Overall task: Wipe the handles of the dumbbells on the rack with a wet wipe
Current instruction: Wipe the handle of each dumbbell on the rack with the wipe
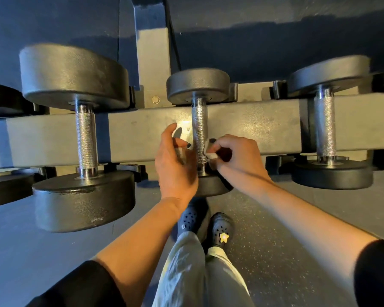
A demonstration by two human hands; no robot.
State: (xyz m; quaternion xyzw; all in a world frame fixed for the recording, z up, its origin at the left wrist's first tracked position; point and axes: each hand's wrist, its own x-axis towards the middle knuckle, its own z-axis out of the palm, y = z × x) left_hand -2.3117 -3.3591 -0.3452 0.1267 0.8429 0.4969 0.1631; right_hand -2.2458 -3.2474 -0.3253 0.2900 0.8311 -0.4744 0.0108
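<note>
Dumbbell handle at frame centre, on the rack, is touched near its lower end by a white wet wipe pinched in the right hand. Beside it, the left hand is held with fingers loosely curled, gripping nothing.

- Dumbbell handle: shiny metal, rough knurled grip
- Dumbbell heads: matt dark, faintly textured
- Rack beam: matt painted metal
- Floor: speckled, matt
</note>
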